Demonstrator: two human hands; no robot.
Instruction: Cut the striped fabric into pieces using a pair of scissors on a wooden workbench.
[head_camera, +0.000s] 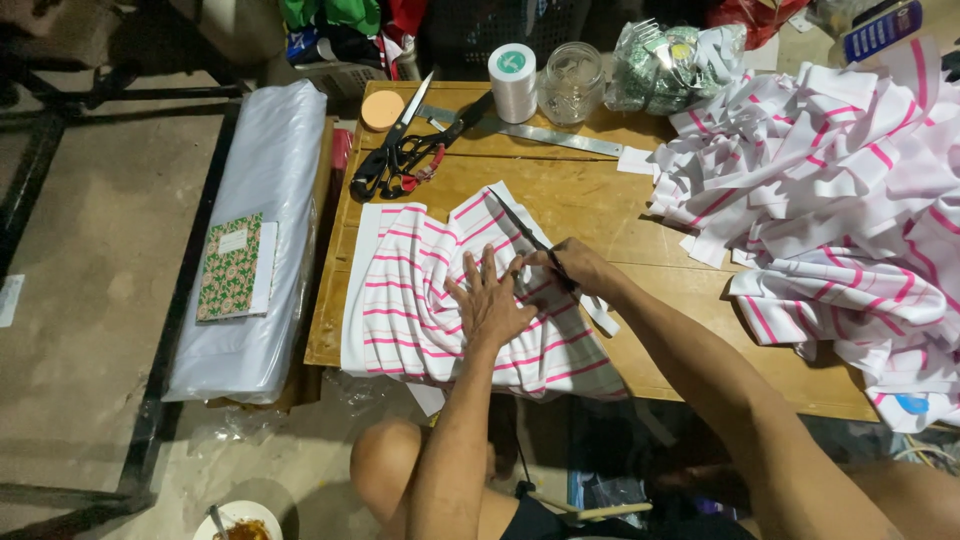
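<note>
On the wooden table (620, 215) a white, pink-striped piece of fabric (420, 310) lies at 6 o'clock — the left hand (490, 300) presses it flat, fingers spread, while the right hand (578, 268), just at its 3 o'clock, grips black scissors (525, 235) cutting the cloth.

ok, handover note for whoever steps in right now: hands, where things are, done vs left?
Left hand: flat, fingers spread, pressing the white fabric with pink stripes onto the wooden table.
Right hand: gripping black-bladed scissors, blades lying over the fabric's upper edge.
Done: a pile of cut striped pieces lies at the table's right side.
Left: the pressed piece looks only partly cut.
Spare black-handled shears and a metal ruler lie at the far edge.
</note>
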